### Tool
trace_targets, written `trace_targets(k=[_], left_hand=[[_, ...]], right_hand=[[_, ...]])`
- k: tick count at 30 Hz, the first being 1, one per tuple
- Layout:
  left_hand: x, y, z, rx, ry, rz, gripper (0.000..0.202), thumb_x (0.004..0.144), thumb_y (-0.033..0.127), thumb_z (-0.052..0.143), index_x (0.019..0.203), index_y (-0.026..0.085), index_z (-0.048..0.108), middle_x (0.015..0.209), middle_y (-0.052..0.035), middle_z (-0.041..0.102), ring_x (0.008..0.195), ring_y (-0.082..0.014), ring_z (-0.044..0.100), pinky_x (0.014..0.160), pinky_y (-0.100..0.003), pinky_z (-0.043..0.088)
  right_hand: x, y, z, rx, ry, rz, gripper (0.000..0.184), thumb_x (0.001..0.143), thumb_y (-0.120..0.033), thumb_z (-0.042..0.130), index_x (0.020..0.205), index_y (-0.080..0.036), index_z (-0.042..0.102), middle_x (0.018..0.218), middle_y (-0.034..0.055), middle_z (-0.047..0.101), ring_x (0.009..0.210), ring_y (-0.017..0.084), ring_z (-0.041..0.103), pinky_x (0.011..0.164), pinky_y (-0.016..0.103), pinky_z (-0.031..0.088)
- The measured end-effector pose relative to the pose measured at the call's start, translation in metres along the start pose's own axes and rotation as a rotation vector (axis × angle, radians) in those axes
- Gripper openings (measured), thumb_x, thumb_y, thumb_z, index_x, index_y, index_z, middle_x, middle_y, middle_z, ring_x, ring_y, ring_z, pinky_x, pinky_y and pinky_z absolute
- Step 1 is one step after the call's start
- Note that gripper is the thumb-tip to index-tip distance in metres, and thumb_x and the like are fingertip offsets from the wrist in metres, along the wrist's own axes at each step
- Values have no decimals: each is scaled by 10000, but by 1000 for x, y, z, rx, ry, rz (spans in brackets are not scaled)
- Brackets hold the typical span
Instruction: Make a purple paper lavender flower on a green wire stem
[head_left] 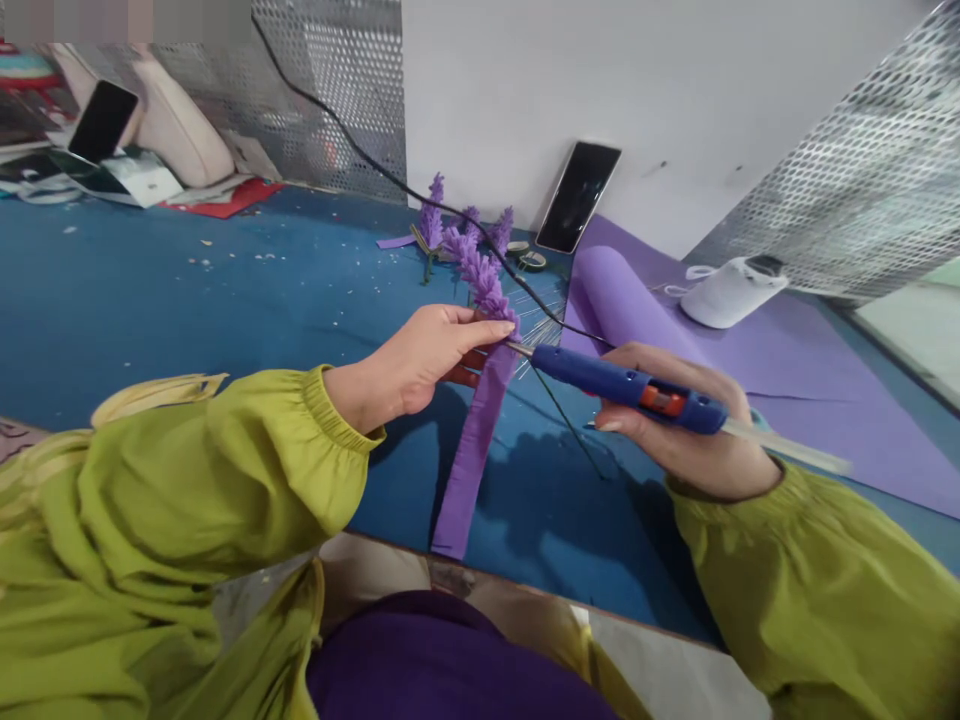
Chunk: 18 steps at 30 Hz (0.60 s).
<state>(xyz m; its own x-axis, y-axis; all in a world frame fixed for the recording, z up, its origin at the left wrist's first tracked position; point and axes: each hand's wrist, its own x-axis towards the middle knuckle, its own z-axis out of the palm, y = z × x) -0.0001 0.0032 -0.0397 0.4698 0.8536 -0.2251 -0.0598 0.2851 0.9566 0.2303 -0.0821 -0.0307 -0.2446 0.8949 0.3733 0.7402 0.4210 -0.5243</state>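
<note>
My left hand (427, 360) pinches a purple paper lavender flower (486, 285) at its lower end. From the pinch a purple paper strip (472, 460) hangs toward the table's front edge. A thin green stem (566, 420) slants down to the right from the flower. In my right hand (675, 430) is a blue glue gun (600, 378), with a clear glue stick (795, 448) poking out of its back. The gun's nozzle is at the strip just beside my left fingertips; whether it touches is hard to tell.
More purple flowers (432, 215) stand behind my hands, beside green tape rolls (531, 261). A phone (579, 197) leans on the white board. Purple paper (787, 350) and a white baby shoe-like item (735, 292) lie right. A black cord (360, 150) crosses the view.
</note>
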Motion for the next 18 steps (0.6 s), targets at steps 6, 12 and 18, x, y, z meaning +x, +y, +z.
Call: trace_targets(k=[6,12,18], left_hand=[[1,-1,-1,-29,0,16,186,737,317,764,767,159,671,713,3,674,604,-96,592,603,-247,462],[3,0,-1,-60,22,11,171,739,293,761,731,162,651,651,26,637,563,-85,565,595,-246,458],[2,2,-1,-68,24,-2,171,734,289,766,734,162,652,652,31,629,549,-72,553,571,-227,436]], right_hand=[[0,-3,3,-45,69,54,320,771,-591,656,801,-283,575,707,20,582,608,211,522,605,370,417],[-2,-3,3,-55,47,17,304,769,-555,683,806,-280,560,681,9,562,584,199,500,573,358,399],[-2,-2,4,-94,74,5,310,793,-568,651,838,-279,548,720,28,585,611,219,532,603,378,431]])
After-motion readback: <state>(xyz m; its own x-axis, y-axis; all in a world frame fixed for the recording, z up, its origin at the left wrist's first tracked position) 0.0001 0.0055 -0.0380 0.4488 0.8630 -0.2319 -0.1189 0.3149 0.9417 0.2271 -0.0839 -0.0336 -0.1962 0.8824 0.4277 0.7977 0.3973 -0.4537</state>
